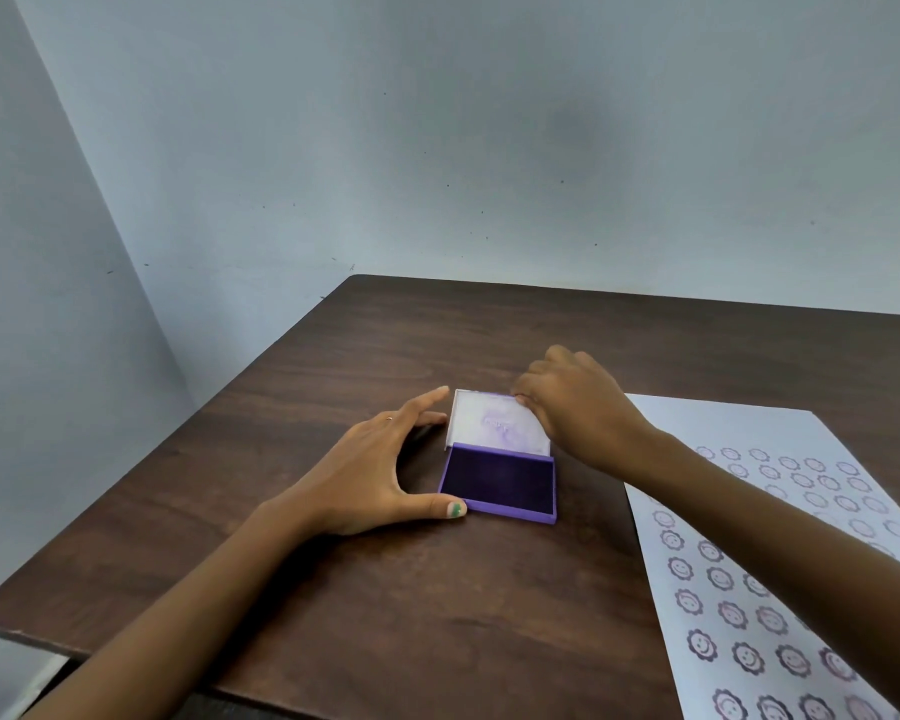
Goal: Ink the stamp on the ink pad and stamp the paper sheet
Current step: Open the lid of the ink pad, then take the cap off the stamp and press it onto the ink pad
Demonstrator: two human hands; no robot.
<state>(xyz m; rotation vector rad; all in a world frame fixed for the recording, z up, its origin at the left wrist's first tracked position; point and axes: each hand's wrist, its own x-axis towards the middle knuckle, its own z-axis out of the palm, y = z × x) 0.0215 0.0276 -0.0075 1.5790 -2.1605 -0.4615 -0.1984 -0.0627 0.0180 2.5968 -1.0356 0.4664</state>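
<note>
A purple ink pad point(500, 483) lies open in the middle of the table, its dark pad facing up. Its white lid point(484, 420) is folded back flat behind it. My right hand point(572, 402) pinches the lid's far right corner. My left hand point(380, 470) rests spread on the table against the pad's left side, thumb touching the front left corner and fingers near the lid. The white paper sheet point(780, 537), printed with several purple smiley flower stamps, lies to the right, partly under my right forearm. No stamp is visible.
The dark wooden table point(385, 589) stands in a corner against pale blue walls. Its left edge and near left corner are close to my left forearm.
</note>
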